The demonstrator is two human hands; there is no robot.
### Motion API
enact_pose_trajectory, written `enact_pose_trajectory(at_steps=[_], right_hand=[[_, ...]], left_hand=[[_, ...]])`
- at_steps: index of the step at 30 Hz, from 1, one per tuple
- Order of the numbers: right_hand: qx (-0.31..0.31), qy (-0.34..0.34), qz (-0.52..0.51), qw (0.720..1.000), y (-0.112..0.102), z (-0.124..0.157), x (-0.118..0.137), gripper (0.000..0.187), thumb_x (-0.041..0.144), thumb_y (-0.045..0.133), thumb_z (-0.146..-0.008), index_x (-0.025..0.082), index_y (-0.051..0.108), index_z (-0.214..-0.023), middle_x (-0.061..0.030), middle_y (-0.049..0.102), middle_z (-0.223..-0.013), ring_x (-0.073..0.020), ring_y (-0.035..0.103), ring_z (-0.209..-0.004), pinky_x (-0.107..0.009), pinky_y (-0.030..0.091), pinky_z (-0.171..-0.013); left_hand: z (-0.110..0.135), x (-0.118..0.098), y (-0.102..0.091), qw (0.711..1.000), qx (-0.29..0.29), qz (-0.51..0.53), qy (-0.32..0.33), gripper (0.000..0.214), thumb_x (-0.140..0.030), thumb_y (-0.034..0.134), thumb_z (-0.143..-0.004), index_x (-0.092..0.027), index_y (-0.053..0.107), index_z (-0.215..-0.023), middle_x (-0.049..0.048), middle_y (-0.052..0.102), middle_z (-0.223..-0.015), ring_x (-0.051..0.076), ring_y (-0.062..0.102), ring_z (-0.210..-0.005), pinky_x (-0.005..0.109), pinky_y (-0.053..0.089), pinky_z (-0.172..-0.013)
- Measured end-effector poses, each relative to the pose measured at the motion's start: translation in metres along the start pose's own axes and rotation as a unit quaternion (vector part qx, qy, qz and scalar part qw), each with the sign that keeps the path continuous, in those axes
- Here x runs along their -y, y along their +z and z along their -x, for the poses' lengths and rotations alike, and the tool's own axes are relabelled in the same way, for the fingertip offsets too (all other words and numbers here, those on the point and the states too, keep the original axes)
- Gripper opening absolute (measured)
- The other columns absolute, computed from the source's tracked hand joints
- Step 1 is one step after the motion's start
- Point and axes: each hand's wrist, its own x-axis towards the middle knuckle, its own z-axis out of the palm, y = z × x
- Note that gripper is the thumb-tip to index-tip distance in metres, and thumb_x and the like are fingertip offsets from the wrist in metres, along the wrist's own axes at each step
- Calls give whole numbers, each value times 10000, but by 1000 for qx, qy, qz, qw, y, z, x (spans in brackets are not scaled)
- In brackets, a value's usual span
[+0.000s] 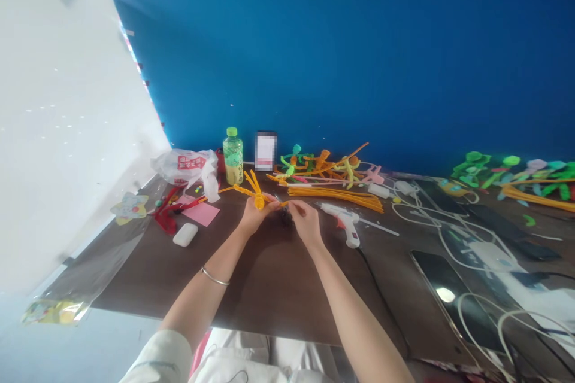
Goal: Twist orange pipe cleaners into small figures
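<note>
My left hand (pixel 256 215) is closed around an orange pipe-cleaner figure (pixel 259 200), with a coiled part near the fingers and several loose strands sticking up and to the left. My right hand (pixel 305 220) pinches the end of an orange pipe cleaner (pixel 284 204) that runs across from the left hand. Between the hands, a small dark object lies partly hidden on the table. Just beyond them is a bundle of orange pipe cleaners (pixel 336 196). Right of my right hand lies a white glue gun (pixel 344 221) with a glue stick in its back.
Behind stand a green-capped bottle (pixel 232 158), a propped phone (pixel 266 151) and several pipe-cleaner figures (pixel 323 161). At left are a plastic bag (pixel 191 166), pink paper (pixel 200 212) and a white case (pixel 185 234). White cables and a dark phone (pixel 453 293) cover the right side.
</note>
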Motion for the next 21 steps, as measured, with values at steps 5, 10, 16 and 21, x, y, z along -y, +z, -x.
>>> enact_pose_trajectory(at_steps=[5, 10, 16, 21], right_hand=[[46, 44, 0, 998, 8, 3, -1, 249, 390, 524, -749, 177, 641, -696, 3, 576, -543, -120, 467, -447, -240, 350, -468], [59, -36, 169, 983, 14, 13, 3, 280, 330, 437, -805, 171, 610, -653, -14, 590, -572, -142, 514, -524, -242, 344, -526], [81, -130, 391, 907, 15, 22, 10, 229, 231, 413, -821, 187, 611, -714, -33, 638, -673, -153, 555, -590, -244, 315, -548], [77, -212, 483, 846, 6, 19, 14, 245, 196, 391, -851, 182, 635, -827, -58, 627, -753, -151, 555, -626, -254, 328, -583]], left_hand=[[3, 4, 7, 994, -12, 99, -47, 279, -270, 766, -544, -142, 582, -711, 0, 625, -687, 128, 616, -664, 335, 489, -764], [3, 6, 8, 997, -49, 43, -28, 291, -287, 765, -533, -117, 612, -713, 27, 637, -666, 130, 606, -642, 304, 487, -710], [3, 2, 6, 993, -59, -99, 21, 207, -288, 724, -572, -120, 659, -675, 44, 651, -661, 133, 587, -626, 254, 468, -623], [1, 2, 1, 987, -36, -154, 38, 144, -261, 688, -599, -130, 664, -654, 29, 642, -643, 133, 579, -610, 245, 454, -596]])
